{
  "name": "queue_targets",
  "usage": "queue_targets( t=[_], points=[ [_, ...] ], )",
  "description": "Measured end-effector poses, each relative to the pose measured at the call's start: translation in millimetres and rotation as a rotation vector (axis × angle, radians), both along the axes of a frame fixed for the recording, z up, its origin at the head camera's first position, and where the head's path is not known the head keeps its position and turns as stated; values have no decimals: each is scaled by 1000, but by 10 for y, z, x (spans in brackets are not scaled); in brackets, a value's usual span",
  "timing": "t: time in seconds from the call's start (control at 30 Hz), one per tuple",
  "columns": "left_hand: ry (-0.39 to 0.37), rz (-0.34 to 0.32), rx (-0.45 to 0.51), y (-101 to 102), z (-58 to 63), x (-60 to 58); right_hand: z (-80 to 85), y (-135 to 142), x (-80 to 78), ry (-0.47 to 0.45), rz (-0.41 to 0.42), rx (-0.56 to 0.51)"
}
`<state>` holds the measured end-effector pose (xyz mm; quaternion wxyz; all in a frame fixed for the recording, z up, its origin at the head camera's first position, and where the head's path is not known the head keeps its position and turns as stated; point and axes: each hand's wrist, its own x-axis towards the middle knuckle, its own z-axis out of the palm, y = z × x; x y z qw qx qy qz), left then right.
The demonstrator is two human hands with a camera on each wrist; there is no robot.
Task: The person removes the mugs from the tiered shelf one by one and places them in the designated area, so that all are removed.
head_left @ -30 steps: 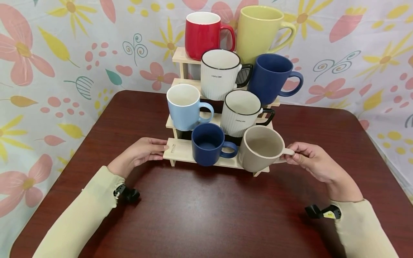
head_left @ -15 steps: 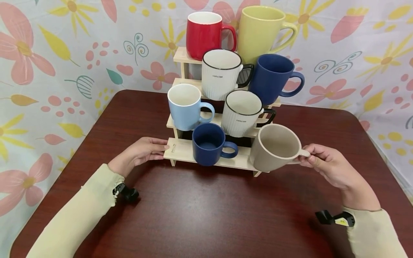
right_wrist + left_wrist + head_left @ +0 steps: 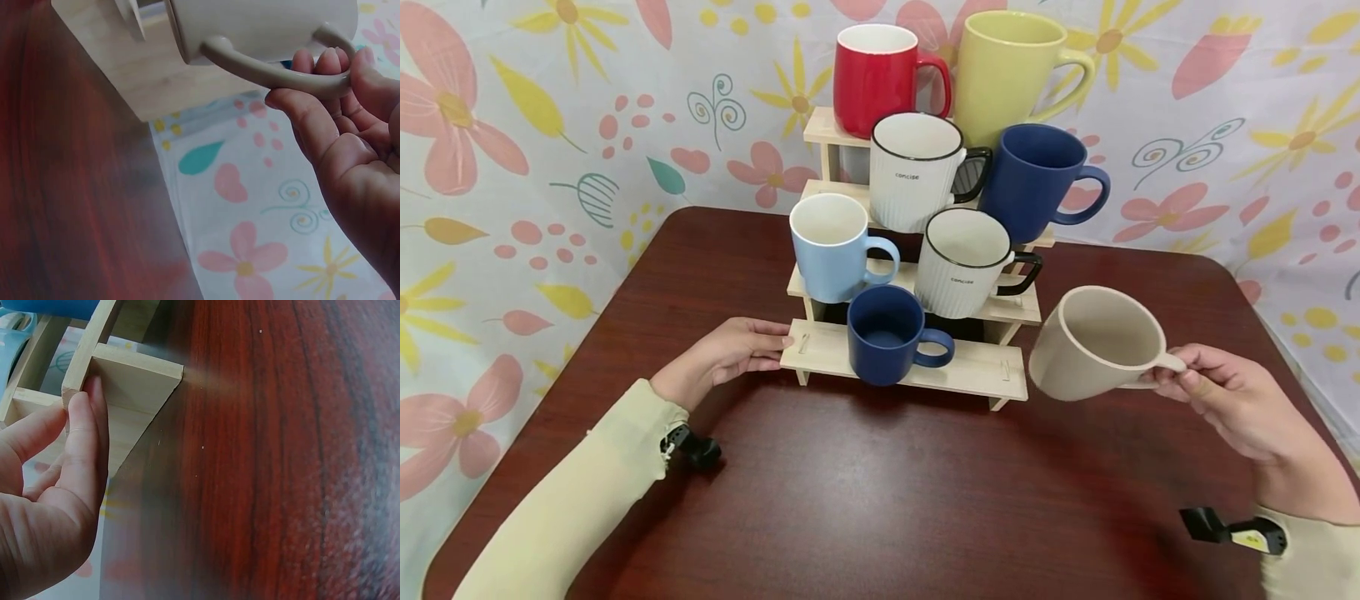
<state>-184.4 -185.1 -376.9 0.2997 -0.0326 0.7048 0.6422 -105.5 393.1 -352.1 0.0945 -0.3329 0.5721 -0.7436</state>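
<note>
My right hand (image 3: pixel 1240 400) grips the handle of a beige mug (image 3: pixel 1093 350), which hangs in the air just right of the lowest shelf. In the right wrist view the fingers and thumb curl round the mug handle (image 3: pixel 269 74). At the left end of the wooden tiered rack (image 3: pixel 820 350), my left hand (image 3: pixel 730 354) pinches the lowest board between thumb and fingers; the left wrist view shows that grip on the board's edge (image 3: pixel 78 378). On that same board stands a small navy mug (image 3: pixel 883 337), its handle towards the right.
Higher steps bear a light blue mug (image 3: pixel 831 250), two white mugs with black rims, a larger navy mug (image 3: pixel 1033 183), a red mug (image 3: pixel 876 83) and a yellow mug (image 3: pixel 1007 75). The rack stands on a dark wooden table (image 3: pixel 865 492) before a flowered cloth (image 3: pixel 625 100).
The beige mug has come off the right end of the lowest shelf and moved rightwards with my right hand. My left hand keeps its place on the rack.
</note>
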Motion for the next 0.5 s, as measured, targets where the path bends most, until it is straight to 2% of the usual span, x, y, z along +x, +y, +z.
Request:
queue_targets(
  t=[0.23,0.5],
  points=[
    [5,-17,19,-4,25,4,72,243,-1,-39,-23,-8],
    [-5,59,43,37,34,50,95,384,-45,-16,-212,-123]
  ],
)
